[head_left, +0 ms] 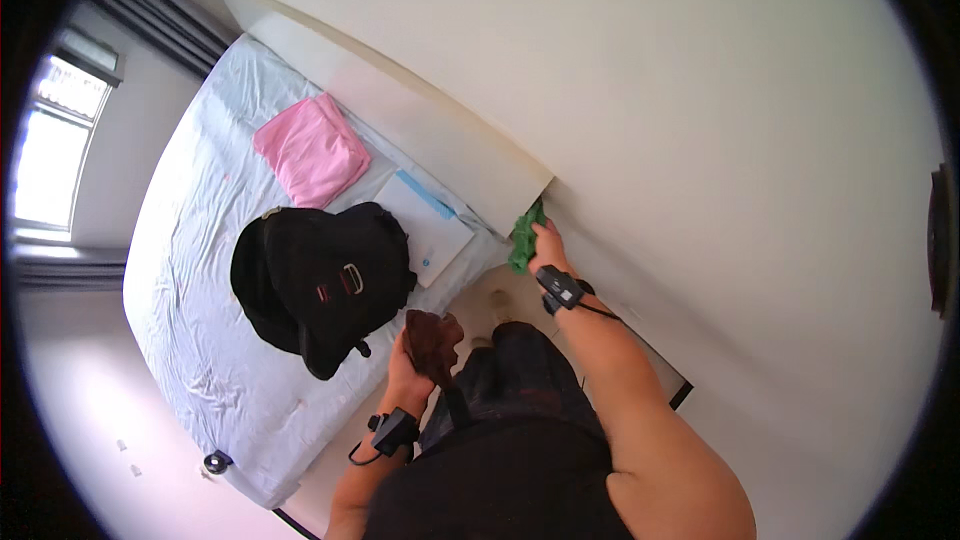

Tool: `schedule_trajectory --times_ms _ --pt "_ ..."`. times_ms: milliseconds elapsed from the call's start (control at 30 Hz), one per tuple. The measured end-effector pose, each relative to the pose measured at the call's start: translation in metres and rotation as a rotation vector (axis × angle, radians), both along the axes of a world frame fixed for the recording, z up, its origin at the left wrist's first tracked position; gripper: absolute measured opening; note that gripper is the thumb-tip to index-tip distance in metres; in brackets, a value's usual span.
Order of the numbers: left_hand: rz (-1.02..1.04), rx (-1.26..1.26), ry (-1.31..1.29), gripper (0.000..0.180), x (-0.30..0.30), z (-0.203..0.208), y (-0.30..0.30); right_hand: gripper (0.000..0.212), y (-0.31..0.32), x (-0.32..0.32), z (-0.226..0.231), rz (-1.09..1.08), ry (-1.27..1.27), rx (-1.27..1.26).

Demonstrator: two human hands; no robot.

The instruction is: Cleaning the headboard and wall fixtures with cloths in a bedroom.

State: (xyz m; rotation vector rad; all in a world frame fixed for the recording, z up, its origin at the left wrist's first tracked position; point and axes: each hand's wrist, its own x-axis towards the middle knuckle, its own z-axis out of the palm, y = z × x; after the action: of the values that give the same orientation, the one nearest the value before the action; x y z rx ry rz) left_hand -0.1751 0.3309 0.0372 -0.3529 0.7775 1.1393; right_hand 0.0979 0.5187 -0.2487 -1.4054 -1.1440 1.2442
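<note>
My left hand (404, 378) is closed on a dark brown, crumpled piece that looks like soft cloth or leather (433, 342), held in front of my body beside the bed. Reaching out to the right, my right hand (548, 247) grips a crumpled green cloth (524, 238) by the end of the pale headboard (470, 155). The green cloth touches or hangs just at the headboard's lower corner; I cannot tell which. A black backpack (320, 280) lies on the bed, nearest to my left hand.
The bed (215, 380) has a pale blue sheet. On it lie a folded pink cloth (312, 148) and a flat white item with a blue strip (425, 225). A white wall (700, 90) rises behind the headboard. A small dark round device (217, 462) sits at the bed's edge.
</note>
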Motion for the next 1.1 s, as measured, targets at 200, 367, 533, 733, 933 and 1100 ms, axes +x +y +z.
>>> schedule_trajectory --times_ms 200,367,533,733,933,1100 --pt "0.192 -0.11 0.094 0.039 -0.026 0.006 -0.019 0.024 -0.007 -0.141 0.109 -0.417 0.305 -0.468" --pt "0.194 -0.175 0.046 0.038 -0.038 0.009 -0.023 0.023 -0.021 -0.156 0.089 -0.345 0.052 -0.469" --pt "0.16 -0.181 0.139 0.037 -0.055 -0.02 -0.036 0.015 -0.024 -0.138 0.044 -0.086 -0.122 -0.355" --pt "0.069 -0.313 0.182 0.038 -0.063 -0.034 -0.043 0.029 -0.038 -0.162 0.064 -0.445 0.245 -0.347" --pt "-0.091 -0.234 0.052 0.041 -0.076 -0.058 -0.045 0.029 -0.03 -0.164 0.041 -0.424 -0.354 -0.432" --pt "-0.046 -0.414 0.182 0.035 -0.066 -0.036 -0.029 0.028 -0.035 -0.156 -0.036 -0.364 -0.232 -0.504"
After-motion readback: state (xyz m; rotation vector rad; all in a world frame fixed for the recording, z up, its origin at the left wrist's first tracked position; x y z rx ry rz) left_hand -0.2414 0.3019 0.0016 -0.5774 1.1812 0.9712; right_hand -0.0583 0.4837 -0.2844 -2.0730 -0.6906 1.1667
